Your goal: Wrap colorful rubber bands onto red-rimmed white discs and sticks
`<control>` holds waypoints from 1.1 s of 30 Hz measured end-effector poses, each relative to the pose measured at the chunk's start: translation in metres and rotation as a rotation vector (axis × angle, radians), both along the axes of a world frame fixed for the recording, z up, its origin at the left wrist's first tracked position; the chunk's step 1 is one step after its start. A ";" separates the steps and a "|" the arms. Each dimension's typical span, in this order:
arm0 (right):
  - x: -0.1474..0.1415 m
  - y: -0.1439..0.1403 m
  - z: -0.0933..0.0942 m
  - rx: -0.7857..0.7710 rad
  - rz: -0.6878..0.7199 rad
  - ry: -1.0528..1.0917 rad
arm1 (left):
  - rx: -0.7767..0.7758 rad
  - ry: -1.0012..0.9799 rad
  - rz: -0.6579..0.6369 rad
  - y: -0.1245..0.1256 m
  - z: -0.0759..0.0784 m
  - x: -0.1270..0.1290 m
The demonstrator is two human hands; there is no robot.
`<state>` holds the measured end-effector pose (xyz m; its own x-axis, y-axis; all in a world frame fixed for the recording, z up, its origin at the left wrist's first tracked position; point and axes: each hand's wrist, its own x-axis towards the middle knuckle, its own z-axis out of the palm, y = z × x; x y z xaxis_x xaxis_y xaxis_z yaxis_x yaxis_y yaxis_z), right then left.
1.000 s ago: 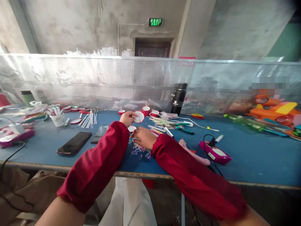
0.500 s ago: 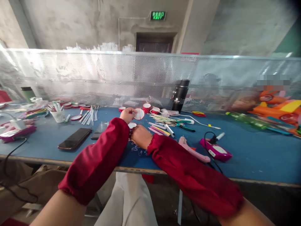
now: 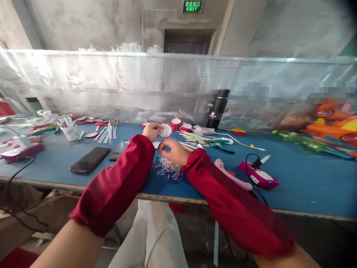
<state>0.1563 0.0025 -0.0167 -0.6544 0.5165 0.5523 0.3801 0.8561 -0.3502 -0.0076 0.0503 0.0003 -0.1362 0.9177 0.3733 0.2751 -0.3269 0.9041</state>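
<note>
L hand (image 3: pixel 151 131) pinches red-rimmed white disc (image 3: pixel 165 130) upright, above counter (image 3: pixel 292 178). R hand (image 3: pixel 173 150) just below disc, fingertips pressed together; what it pinches: can't tell. Colored rubber bands (image 3: pixel 169 168) beneath R hand.

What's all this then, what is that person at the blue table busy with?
A person in red sleeves sits at a blue table. The left hand holds up a small white disc with a red rim. The right hand is raised just above a heap of small coloured rubber bands, fingers pinched; whether it holds one is too small to tell. Around them lie a dark phone, a pink glue gun, a black flask and more red-rimmed discs.
</note>
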 end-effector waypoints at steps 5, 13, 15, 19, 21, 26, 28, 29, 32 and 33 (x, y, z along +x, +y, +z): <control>0.021 0.020 0.007 -0.315 -0.069 0.400 | -0.050 0.086 -0.096 -0.007 0.001 0.007; 0.025 0.029 0.002 -0.291 -0.254 0.463 | -0.127 0.150 -0.171 -0.018 0.004 0.019; 0.026 0.029 0.002 -0.259 -0.275 0.438 | -0.105 0.151 -0.196 -0.019 0.004 0.021; 0.026 0.028 0.002 -0.210 -0.294 0.394 | -0.040 0.151 -0.221 -0.019 0.004 0.023; 0.026 0.027 0.002 -0.201 -0.299 0.383 | -0.008 0.153 -0.216 -0.019 0.003 0.023; 0.024 0.024 0.002 -0.186 -0.305 0.366 | 0.022 0.192 -0.152 -0.016 0.001 0.022; 0.024 0.024 0.003 -0.178 -0.314 0.364 | 0.022 0.208 -0.113 -0.014 0.000 0.021; 0.024 0.023 0.004 -0.178 -0.319 0.374 | 0.021 0.212 -0.096 -0.013 0.000 0.020; 0.028 0.024 0.008 -0.200 -0.298 0.409 | 0.039 0.222 -0.039 -0.011 0.000 0.017; 0.030 0.024 0.010 -0.216 -0.273 0.404 | 0.051 0.229 -0.021 -0.011 0.000 0.015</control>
